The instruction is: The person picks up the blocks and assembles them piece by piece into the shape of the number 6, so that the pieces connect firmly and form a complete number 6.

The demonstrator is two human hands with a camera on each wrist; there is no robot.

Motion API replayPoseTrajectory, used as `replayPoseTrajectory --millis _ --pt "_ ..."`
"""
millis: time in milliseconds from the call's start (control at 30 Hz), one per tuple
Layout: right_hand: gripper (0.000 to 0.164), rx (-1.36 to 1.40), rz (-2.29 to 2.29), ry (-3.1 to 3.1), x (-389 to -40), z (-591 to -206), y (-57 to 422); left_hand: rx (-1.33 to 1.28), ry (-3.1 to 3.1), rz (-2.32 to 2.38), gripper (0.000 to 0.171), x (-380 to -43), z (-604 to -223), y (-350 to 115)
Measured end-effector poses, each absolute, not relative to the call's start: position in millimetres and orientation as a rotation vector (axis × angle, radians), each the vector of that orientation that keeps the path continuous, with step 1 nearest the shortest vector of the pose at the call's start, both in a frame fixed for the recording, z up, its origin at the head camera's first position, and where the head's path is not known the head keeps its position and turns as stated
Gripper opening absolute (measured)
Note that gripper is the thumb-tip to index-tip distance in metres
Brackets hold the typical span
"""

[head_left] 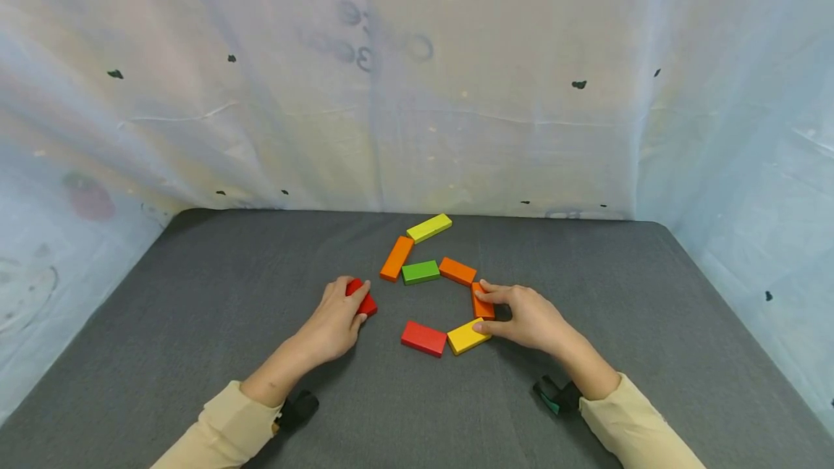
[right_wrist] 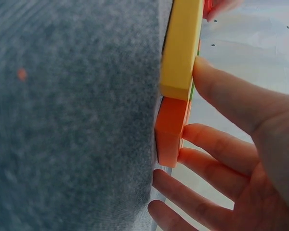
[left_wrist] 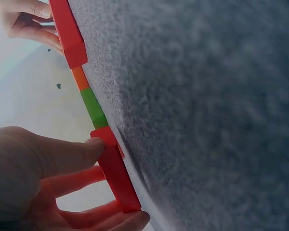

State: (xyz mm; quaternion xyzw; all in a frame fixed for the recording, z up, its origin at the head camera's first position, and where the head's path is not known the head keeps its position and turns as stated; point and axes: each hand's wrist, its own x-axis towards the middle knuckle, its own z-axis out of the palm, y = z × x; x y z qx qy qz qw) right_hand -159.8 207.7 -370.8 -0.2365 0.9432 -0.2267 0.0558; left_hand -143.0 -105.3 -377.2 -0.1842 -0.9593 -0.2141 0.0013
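My left hand [head_left: 334, 320] grips a red block [left_wrist: 118, 173] between thumb and fingers, left of the other blocks; the hand partly covers it in the head view. On the right, my right hand [head_left: 529, 317] rests its thumb on a golden-yellow block [head_left: 464, 339]. Its fingers touch an upper orange block [head_left: 481, 304] that adjoins the yellow one. A second red block [head_left: 423, 338] lies flat, its right end meeting the yellow block. In the right wrist view the fingers [right_wrist: 221, 144] are spread and lightly bent beside the orange block.
Further back, another orange block [head_left: 457, 271], a green block [head_left: 420, 272], a slanted orange block [head_left: 396, 259] and a lemon-yellow block [head_left: 430, 227] continue the curved line. A grey cloth-covered table [head_left: 274, 259] lies beneath everything. Whitish sheeting [head_left: 495, 136] hangs at its back and sides.
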Motion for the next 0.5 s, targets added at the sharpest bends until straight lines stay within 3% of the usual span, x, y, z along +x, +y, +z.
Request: replayPoseTrajectory --millis 500 --pt "0.062 -0.719 -0.677 2.873 -160 -373 207 -0.666 -3.061 -0.714 0.047 -147 -380 -92"
